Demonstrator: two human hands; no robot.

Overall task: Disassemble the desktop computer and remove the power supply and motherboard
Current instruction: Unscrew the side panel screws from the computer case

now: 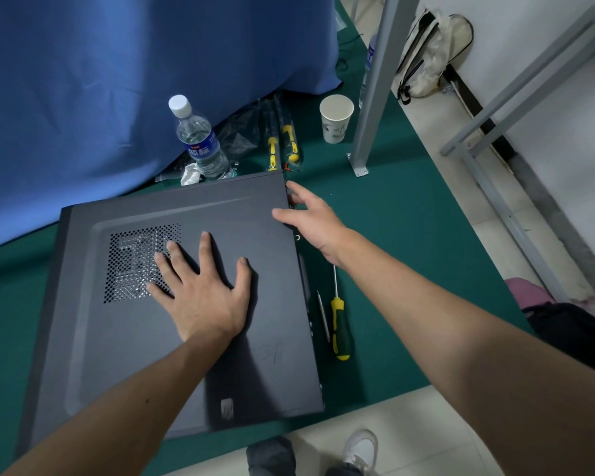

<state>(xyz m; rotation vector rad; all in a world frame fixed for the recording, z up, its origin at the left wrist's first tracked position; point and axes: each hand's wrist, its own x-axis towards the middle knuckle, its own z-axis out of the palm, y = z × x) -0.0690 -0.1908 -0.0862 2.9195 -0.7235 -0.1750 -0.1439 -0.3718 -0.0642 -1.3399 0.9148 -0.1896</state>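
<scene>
A dark grey desktop computer case (124,338) lies flat on its side on a green mat (392,269), its side panel with a perforated vent (131,255) facing up. My left hand (203,290) presses flat on the panel with fingers spread, just right of the vent. My right hand (310,218) reaches to the case's far right edge near the top corner; its thumb lies on the panel and its fingers curl over the rear edge. The inside of the case is hidden.
A yellow and green screwdriver (339,321) and a thin metal tool (323,317) lie right of the case. Behind it stand a water bottle (200,142), a paper cup (335,118), two bagged screwdrivers (282,142), a blue cloth (117,80) and a grey metal post (375,84).
</scene>
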